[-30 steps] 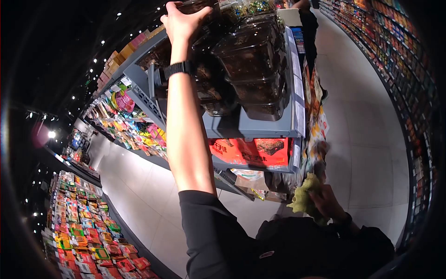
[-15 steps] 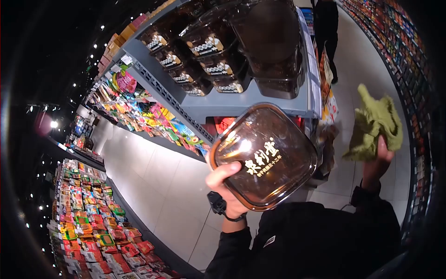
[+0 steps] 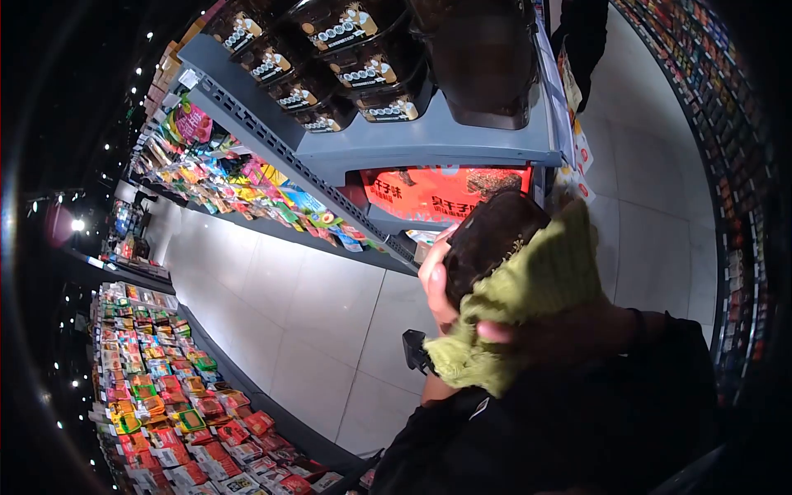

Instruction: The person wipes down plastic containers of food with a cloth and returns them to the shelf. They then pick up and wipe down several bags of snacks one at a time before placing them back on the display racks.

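My left hand (image 3: 435,285) is closed round the edge of a dark brown see-through plastic lid (image 3: 493,235), now tipped so that it shows narrow. Part of this lid is hidden behind a green cloth (image 3: 540,276). My right hand (image 3: 557,334) grips the cloth and holds it against the lid; most of its fingers lie behind the fabric or in shadow. A black band with a dark device (image 3: 415,351) sits at my left wrist.
Ahead stands a grey shelf (image 3: 429,148) with stacked dark plastic tubs (image 3: 363,62). A red printed box (image 3: 450,190) sits beneath. Snack packets fill a low display (image 3: 181,396) at left. Packed shelves (image 3: 701,124) line the right, and a person in dark clothes (image 3: 584,41) stands beyond.
My right hand has brought the green cloth from the far right onto the lid. My left hand has turned the lid from facing me to a steep tilt.
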Tool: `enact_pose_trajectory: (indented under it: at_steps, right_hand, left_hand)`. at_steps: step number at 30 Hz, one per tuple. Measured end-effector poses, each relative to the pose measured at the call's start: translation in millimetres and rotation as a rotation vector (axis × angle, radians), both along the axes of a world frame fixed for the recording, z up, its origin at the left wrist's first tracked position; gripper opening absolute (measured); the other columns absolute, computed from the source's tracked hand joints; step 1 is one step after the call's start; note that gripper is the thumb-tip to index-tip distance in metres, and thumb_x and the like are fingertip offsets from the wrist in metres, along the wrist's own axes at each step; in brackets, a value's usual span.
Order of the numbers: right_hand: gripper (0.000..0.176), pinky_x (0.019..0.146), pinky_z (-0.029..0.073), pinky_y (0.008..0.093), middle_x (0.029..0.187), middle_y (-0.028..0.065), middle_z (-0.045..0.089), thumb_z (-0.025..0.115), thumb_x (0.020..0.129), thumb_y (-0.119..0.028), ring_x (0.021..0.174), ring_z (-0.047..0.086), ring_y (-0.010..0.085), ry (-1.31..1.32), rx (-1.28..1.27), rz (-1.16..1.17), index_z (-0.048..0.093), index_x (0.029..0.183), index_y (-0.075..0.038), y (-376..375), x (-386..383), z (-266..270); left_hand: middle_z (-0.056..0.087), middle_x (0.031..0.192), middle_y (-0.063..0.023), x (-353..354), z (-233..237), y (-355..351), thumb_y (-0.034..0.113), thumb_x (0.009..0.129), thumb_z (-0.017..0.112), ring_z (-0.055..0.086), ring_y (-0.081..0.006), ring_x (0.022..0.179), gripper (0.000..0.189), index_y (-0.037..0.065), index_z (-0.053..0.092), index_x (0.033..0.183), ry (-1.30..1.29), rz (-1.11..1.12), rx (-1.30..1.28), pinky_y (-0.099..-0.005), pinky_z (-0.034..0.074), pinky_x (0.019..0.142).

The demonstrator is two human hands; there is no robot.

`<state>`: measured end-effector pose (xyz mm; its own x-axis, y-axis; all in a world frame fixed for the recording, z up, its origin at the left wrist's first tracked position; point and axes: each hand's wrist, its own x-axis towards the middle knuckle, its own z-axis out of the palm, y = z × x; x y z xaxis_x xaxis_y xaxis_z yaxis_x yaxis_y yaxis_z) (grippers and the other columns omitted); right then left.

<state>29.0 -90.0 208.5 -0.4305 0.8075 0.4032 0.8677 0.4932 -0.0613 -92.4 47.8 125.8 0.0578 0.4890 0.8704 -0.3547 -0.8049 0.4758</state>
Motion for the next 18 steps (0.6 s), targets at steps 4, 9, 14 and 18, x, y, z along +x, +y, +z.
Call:
enact_pose_trajectory:
  at_steps: [4, 9, 14, 18]
  right_hand:
    - [0.061, 0.085, 0.051, 0.0359, 0.134, 0.0004, 0.052, 0.060, 0.088, -0.041, 0.108, 0.059, 0.0173, 0.035, -0.149, -0.307, 0.046, 0.143, -0.020, 10.8, 14.4, 7.5]
    - [0.061, 0.100, 0.045, 0.0506, 0.130, 0.0030, 0.059, 0.065, 0.082, -0.035, 0.113, 0.060, 0.0211, -0.145, -0.008, -0.098, 0.051, 0.140, -0.022, 8.2, -10.5, 3.1]
    - [0.039, 0.097, 0.050, 0.0434, 0.125, 0.0068, 0.063, 0.064, 0.093, -0.019, 0.115, 0.062, 0.0215, 0.314, -0.118, -0.023, 0.059, 0.132, -0.018, -1.5, 18.8, -27.9]
    - [0.050, 0.108, 0.038, 0.0482, 0.130, 0.0150, 0.056, 0.058, 0.094, -0.031, 0.124, 0.053, 0.0322, 1.074, -0.103, -0.178, 0.051, 0.139, -0.011, 5.7, 22.9, -100.6]
  left_hand:
    - [0.053, 0.136, -0.0144, -45.5, -4.9, -12.9, 0.035, 0.086, 0.068, 0.052, -0.0280, 0.124, 0.065, 0.006, 0.044, 0.139, 0.672, -0.185, -0.307, -0.0456, 0.040, 0.105]
    - [0.057, 0.129, -0.0114, -31.4, -10.4, -1.9, 0.041, 0.101, 0.040, 0.055, -0.0232, 0.117, 0.048, 0.007, 0.050, 0.133, 0.827, 0.475, 0.112, -0.0421, 0.043, 0.102]
    - [0.039, 0.139, -0.0248, -44.3, -15.6, 3.0, 0.022, 0.056, 0.096, 0.047, -0.0383, 0.127, 0.106, 0.009, 0.033, 0.140, 0.250, -0.036, -0.312, -0.0499, 0.038, 0.106]
    - [0.042, 0.134, -0.0253, -31.4, -18.8, 8.6, 0.026, 0.057, 0.096, 0.045, -0.0391, 0.128, 0.086, 0.012, 0.042, 0.123, 0.110, -0.318, -0.187, -0.0497, 0.036, 0.107]
